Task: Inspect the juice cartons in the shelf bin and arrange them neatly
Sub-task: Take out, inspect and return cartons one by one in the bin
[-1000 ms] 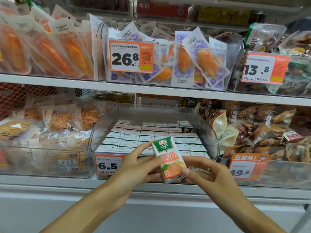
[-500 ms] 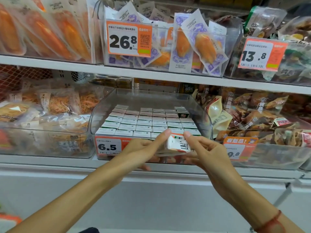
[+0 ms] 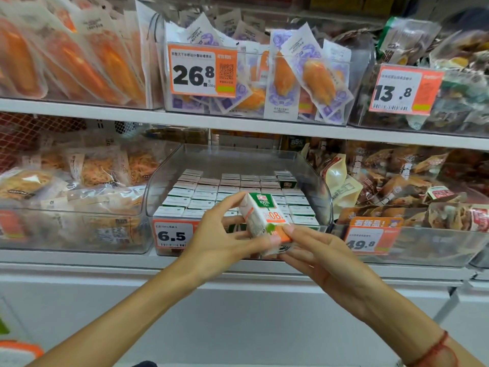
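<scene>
Both hands hold one juice carton (image 3: 264, 221) tilted in front of the clear shelf bin (image 3: 321, 197): the left hand (image 3: 219, 241) pinches its left side and the right hand (image 3: 321, 256) grips its lower end. Behind it, rows of cartons (image 3: 211, 193) fill the bin, flanked by snack-packet bins; the 6.5 price tag (image 3: 173, 234) sits beside the left wrist
</scene>
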Tool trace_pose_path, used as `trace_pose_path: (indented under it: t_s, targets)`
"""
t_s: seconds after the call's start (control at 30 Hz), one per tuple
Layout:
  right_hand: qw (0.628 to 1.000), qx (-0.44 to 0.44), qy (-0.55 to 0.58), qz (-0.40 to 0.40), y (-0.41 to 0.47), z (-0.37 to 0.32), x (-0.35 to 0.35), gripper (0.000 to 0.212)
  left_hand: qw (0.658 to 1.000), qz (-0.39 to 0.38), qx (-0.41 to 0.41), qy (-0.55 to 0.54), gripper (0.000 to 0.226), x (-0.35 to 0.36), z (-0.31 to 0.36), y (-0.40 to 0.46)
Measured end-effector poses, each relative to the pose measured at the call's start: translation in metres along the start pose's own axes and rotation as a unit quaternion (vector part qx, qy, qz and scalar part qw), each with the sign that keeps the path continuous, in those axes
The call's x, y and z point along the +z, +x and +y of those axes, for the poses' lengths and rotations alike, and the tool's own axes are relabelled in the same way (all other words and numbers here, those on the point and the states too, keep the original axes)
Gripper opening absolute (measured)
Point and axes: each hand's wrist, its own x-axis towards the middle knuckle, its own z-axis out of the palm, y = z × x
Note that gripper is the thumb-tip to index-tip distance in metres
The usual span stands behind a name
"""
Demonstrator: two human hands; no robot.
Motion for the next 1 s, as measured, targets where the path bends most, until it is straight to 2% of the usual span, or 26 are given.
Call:
trace_pose_path:
  t_s: [0.07, 0.17, 0.23, 0.37, 0.5, 0.63, 0.7, 0.77, 0.87, 1.0]
  targets:
    - [1.000, 0.009, 0.017, -0.005, 0.001, 0.000, -0.001, 0.049, 1.000, -0.008, 0.014, 0.009, 0.093, 0.001, -0.002, -0.001]
    - [0.996, 0.027, 0.079, -0.023, 0.000, -0.004, -0.003, 0.045, 0.999, -0.032, 0.014, -0.021, 0.070, -0.004, 0.000, 0.003]
    - [0.994, 0.034, 0.100, -0.035, -0.001, -0.005, -0.004, 0.039, 0.995, -0.084, 0.000, -0.048, 0.060, -0.012, -0.002, 0.008]
    - [0.997, 0.006, 0.037, -0.069, -0.004, -0.006, -0.003, 0.028, 0.966, -0.184, -0.078, -0.163, 0.045, -0.014, -0.010, 0.008]
    - [0.985, -0.070, -0.158, -0.001, -0.004, -0.003, 0.000, 0.030, 0.970, -0.137, -0.099, -0.176, 0.066, -0.009, -0.015, 0.011]
    - [0.959, -0.145, -0.245, 0.006, -0.004, -0.002, 0.005, 0.036, 0.971, -0.046, -0.139, -0.187, 0.063, -0.004, -0.009, 0.013]
    - [0.943, -0.181, -0.280, 0.015, -0.003, 0.000, 0.007, 0.034, 0.972, -0.029, -0.163, -0.165, 0.059, 0.001, -0.006, 0.012]
    - [0.935, -0.196, -0.294, 0.026, -0.002, 0.002, 0.009, 0.029, 0.971, -0.015, -0.188, -0.146, 0.062, 0.004, -0.003, 0.010]
    - [0.931, -0.199, -0.306, 0.032, 0.000, 0.004, 0.009, 0.038, 0.970, -0.004, -0.206, -0.132, 0.064, 0.007, -0.003, 0.009]
    - [0.948, -0.149, -0.281, 0.013, 0.003, 0.004, 0.000, 0.051, 0.973, 0.036, -0.176, -0.147, 0.059, 0.009, -0.004, 0.009]
